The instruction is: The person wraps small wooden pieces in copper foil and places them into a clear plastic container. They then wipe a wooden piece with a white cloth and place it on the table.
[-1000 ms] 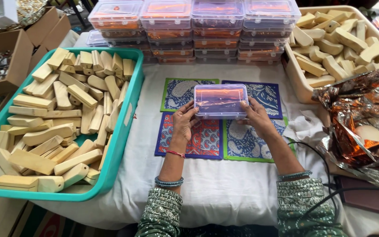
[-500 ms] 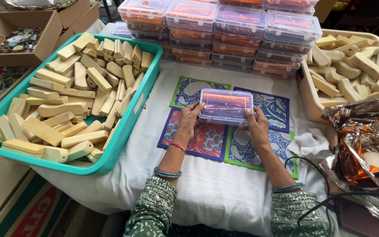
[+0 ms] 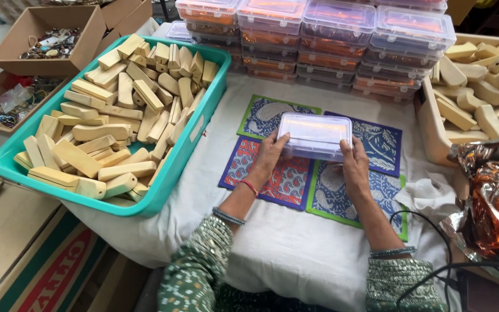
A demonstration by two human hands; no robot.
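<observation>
Clear lidded box [image 3: 314, 136] slightly lower than before, both hands' fingers [image 3: 278, 140] still grasping its ends.

We are reaching both forearms forward, our left hand [image 3: 270, 153] and right hand [image 3: 355, 162] curling their fingers inward, palms facing each other.

My sleeves are green with a fine pale speckled print, ending near the wrists. On my left hand [image 3: 268, 156] side I wear a thin red thread and a dark beaded bangle; my right hand [image 3: 356, 164] side has a similar dark bangle.
</observation>
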